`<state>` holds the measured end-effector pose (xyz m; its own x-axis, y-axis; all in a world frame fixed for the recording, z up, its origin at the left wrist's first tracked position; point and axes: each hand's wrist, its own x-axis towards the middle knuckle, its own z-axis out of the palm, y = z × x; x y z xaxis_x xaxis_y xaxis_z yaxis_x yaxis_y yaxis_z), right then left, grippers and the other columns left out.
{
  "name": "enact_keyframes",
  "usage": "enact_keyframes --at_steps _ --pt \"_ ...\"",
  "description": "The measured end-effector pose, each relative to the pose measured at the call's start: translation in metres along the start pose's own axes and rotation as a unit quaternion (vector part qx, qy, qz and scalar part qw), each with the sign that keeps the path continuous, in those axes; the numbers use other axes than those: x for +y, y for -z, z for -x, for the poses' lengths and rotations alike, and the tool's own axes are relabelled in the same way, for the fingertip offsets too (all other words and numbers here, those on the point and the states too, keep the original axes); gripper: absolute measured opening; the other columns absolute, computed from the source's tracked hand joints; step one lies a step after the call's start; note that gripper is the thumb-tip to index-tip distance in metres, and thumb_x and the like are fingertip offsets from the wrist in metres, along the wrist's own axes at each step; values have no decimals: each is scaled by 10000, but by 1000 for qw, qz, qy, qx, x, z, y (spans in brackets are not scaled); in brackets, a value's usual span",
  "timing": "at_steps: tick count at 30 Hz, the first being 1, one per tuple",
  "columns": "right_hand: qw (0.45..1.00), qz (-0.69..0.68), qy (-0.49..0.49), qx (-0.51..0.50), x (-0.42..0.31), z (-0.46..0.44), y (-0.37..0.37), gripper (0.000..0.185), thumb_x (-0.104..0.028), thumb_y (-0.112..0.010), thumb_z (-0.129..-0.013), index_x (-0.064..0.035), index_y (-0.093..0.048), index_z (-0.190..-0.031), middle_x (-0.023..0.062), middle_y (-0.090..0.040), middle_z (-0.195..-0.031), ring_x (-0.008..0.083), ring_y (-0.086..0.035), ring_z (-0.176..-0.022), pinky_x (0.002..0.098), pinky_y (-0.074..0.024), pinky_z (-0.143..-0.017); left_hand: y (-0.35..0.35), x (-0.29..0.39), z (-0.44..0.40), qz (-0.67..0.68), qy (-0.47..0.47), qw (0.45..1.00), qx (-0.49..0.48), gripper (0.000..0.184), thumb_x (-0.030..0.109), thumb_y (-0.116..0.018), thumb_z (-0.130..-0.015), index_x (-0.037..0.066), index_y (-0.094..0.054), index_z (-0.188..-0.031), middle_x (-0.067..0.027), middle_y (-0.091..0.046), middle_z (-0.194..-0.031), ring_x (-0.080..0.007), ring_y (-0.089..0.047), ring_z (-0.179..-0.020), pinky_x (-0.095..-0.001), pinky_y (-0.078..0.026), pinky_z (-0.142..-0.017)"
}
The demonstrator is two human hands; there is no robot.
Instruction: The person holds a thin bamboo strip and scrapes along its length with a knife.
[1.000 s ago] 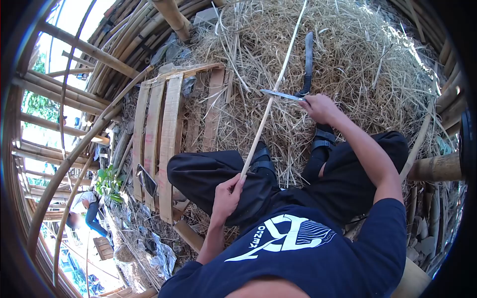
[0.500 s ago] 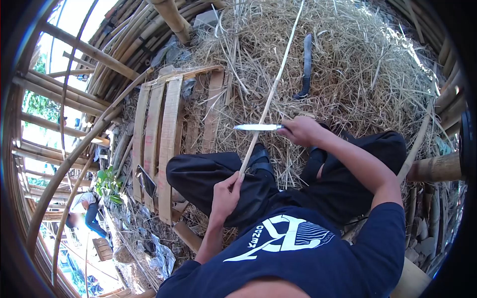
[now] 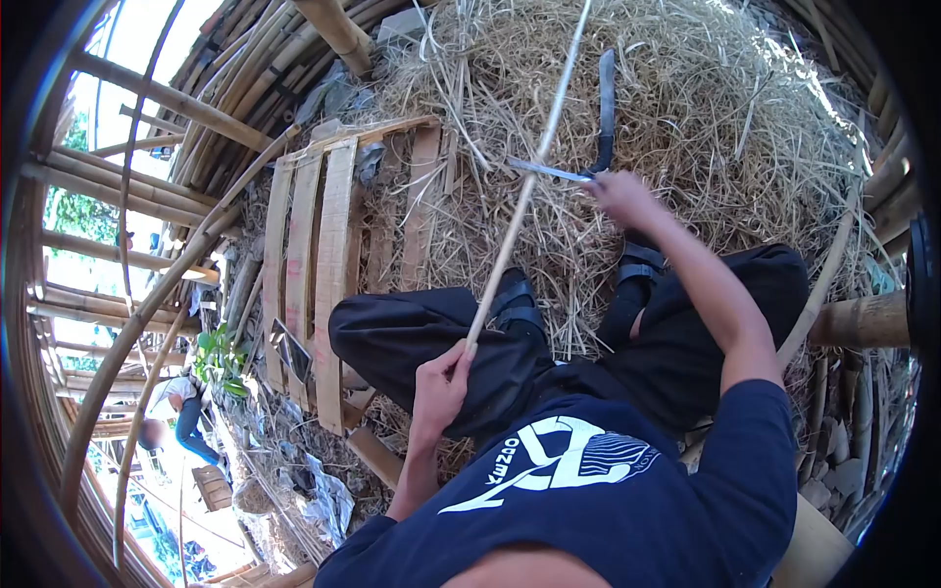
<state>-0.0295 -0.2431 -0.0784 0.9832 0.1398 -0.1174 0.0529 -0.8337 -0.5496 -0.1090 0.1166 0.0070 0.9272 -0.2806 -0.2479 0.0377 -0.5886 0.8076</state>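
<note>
My left hand [image 3: 441, 388] grips the lower end of a long pale strip [image 3: 509, 236] above my left thigh. The strip slants up and away past the top of the view. Farther out, my right hand [image 3: 625, 201] is closed round the handle of a knife [image 3: 549, 171]. Its blade points left and crosses the strip, at or just over it. Beyond the right hand a dark curved blade with a black handle [image 3: 606, 108] lies on the straw. The knife's handle is mostly hidden by my fingers.
Dry straw [image 3: 706, 118] covers the ground ahead. A wooden slatted pallet [image 3: 336, 265] lies to the left, with bamboo poles [image 3: 176, 98] beyond it. A bamboo post [image 3: 863, 321] stands at the right. At the lower left another person [image 3: 181, 416] bends over.
The knife and my right hand first came back toward me along the strip, then moved out again. My left hand has stayed nearly in place on the strip's end.
</note>
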Motion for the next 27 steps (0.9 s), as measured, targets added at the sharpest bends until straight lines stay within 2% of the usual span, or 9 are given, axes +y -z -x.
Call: enact_keyframes --at_steps 4,8,13,15,17,19,21,24,27 --pt "980 -95 -154 79 -27 -1 17 471 -466 -434 -958 -46 -634 -880 222 -657 -808 405 -642 -784 503 -504 -721 2 0 -10 -8 -27 999 18 270 130 -603 -932 -28 -625 -1151 8 -445 -601 -18 -356 -586 -217 -316 -484" --pt "993 6 99 -65 -45 12 -2 452 -487 -441 -949 -80 -638 -935 198 -647 -784 392 -638 -794 467 -498 -751 -4 8 -7 13 7 1000 -4 277 133 -608 -931 -35 -619 -1150 -1 -460 -609 -17 -368 -597 -212 -329 -497" --pt "986 0 -152 65 0 -15 33 447 -470 -467 -949 -85 -670 -849 146 -669 -746 355 -656 -720 455 -516 -664 -4 2 4 -32 -17 999 25 276 120 -584 -952 -14 -626 -1189 85 -444 -638 -6 -363 -573 -181 -295 -495" --pt "991 -69 -95 58 -30 0 12 472 -469 -452 -953 -55 -649 -842 186 -652 -729 373 -648 -740 466 -507 -680 0 -5 -2 33 23 999 7 281 145 -609 -933 -45 -621 -1140 2 -511 -631 -24 -389 -605 -220 -346 -506" --pt "996 47 51 -51 -55 15 4 426 -450 -450 -951 -65 -628 -908 185 -648 -764 380 -645 -771 494 -501 -714 -6 1 -3 19 13 1000 -5 277 143 -606 -934 -41 -623 -1141 8 -511 -629 -22 -380 -600 -217 -338 -502" --pt "995 43 78 -52 -48 15 0 447 -475 -451 -945 -66 -625 -896 194 -651 -782 366 -649 -778 485 -506 -726 0 6 0 -9 1 1000 -15 273 141 -604 -935 -36 -625 -1142 13 -511 -628 -19 -372 -595 -214 -330 -499" --pt "997 37 -52 49 16 -13 -7 494 -510 -443 -942 -62 -625 -841 199 -648 -757 357 -652 -745 469 -518 -696 7 5 13 3 39 999 -16 269 142 -600 -938 -30 -629 -1143 32 -488 -619 -15 -355 -587 -207 -308 -492" --pt "988 34 -104 105 2 -12 14 496 -468 -455 -951 -41 -645 -786 188 -654 -716 365 -655 -697 461 -525 -638 -1 -6 17 2 16 1000 3 262 141 -595 -941 -23 -633 -1141 47 -457 -613 -11 -345 -580 -205 -288 -484" --pt "999 -4 -21 -46 -63 14 -6 485 -476 -448 -954 -32 -641 -914 230 -643 -766 398 -639 -770 501 -501 -735 -2 3 12 20 22 1000 -7 260 147 -595 -943 -22 -634 -1138 53 -436 -604 -11 -338 -577 -207 -279 -482"
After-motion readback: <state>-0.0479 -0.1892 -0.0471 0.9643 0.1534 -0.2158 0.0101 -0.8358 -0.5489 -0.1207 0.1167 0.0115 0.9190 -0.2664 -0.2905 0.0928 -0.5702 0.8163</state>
